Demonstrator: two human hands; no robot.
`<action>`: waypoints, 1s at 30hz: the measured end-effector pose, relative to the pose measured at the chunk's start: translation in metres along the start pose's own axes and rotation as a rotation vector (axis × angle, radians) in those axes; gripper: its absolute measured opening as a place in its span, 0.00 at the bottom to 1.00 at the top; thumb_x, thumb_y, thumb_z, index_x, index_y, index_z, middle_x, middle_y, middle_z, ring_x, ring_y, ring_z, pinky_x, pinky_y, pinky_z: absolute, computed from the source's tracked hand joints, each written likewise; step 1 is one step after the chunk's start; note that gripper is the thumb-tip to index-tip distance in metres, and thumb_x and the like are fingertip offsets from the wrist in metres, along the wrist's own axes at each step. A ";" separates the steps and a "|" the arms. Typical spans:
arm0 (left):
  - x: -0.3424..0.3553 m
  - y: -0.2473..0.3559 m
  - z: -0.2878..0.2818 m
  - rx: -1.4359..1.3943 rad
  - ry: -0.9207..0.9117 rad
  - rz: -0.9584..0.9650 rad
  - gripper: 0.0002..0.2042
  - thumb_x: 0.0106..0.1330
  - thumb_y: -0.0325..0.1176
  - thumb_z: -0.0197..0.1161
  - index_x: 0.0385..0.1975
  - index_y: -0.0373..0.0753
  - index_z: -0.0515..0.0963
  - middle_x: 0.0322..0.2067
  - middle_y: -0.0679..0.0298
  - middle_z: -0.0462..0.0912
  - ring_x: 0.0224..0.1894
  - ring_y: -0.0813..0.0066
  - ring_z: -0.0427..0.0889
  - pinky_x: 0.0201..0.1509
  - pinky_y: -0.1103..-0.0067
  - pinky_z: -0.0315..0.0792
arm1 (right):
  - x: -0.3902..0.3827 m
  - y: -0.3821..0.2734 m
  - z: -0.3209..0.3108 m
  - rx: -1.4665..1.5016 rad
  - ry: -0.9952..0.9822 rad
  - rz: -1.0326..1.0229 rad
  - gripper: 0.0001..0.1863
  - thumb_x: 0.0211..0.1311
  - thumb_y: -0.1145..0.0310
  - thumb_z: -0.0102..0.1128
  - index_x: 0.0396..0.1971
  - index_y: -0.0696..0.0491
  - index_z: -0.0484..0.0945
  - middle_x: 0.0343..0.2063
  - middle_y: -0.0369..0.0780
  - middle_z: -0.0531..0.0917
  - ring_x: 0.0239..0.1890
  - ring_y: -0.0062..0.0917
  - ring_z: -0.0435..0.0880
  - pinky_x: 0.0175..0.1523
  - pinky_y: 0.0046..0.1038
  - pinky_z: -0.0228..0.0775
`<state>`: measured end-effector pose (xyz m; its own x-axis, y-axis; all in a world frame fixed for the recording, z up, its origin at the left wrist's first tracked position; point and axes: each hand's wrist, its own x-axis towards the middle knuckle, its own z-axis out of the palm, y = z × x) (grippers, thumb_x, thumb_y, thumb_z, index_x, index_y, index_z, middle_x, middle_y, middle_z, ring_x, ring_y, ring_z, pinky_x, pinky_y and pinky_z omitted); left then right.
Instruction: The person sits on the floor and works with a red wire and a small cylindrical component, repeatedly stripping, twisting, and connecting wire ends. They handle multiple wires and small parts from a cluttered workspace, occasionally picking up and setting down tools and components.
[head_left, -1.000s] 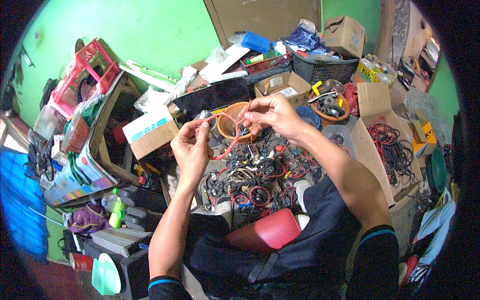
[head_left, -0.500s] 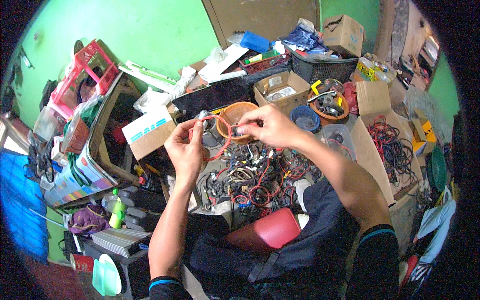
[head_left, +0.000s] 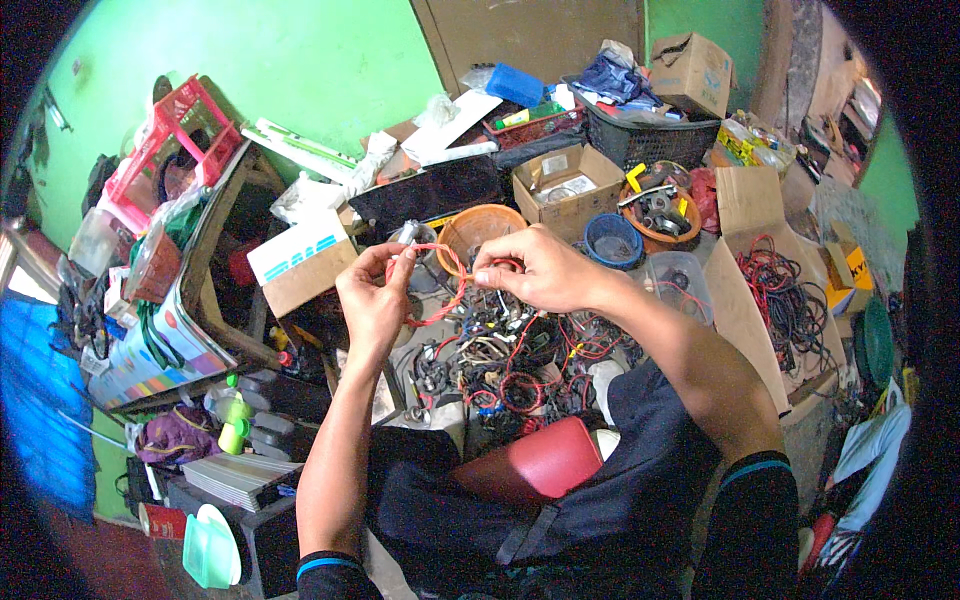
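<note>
— Two hands up in the head view: left hand (head_left: 372,296) and right hand (head_left: 530,272), both raised over a heap of tangled wires (head_left: 500,350).

— Holding what?

— Red twisted wire (head_left: 447,288), strung between them. Left fingers (head_left: 392,268) pinched on one end, beside a small grey metal part (head_left: 408,232). Right fingers (head_left: 492,276) pressed together on the other end.

— And behind?

— Orange bowl (head_left: 480,226) just past the wire, blue bowl (head_left: 612,240) near it on the right, open cardboard box (head_left: 565,180) further back. Red stool seat (head_left: 535,462) below the heap, by the dark lap.
</note>
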<state>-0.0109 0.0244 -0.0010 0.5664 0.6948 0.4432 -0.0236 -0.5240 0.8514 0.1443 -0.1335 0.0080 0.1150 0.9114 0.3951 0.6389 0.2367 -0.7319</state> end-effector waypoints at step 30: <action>-0.006 0.009 0.013 -0.198 -0.171 -0.186 0.09 0.64 0.32 0.58 0.35 0.32 0.73 0.19 0.68 0.73 0.09 0.86 0.66 0.10 0.87 0.60 | 0.006 0.009 0.017 0.321 0.275 0.020 0.16 0.49 0.70 0.63 0.39 0.59 0.76 0.36 0.43 0.82 0.40 0.24 0.81 0.46 0.26 0.73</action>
<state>-0.0042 0.0090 0.0009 0.7058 0.6679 0.2361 -0.0575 -0.2782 0.9588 0.1379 -0.1202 -0.0057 0.3516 0.8032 0.4809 0.3698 0.3527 -0.8595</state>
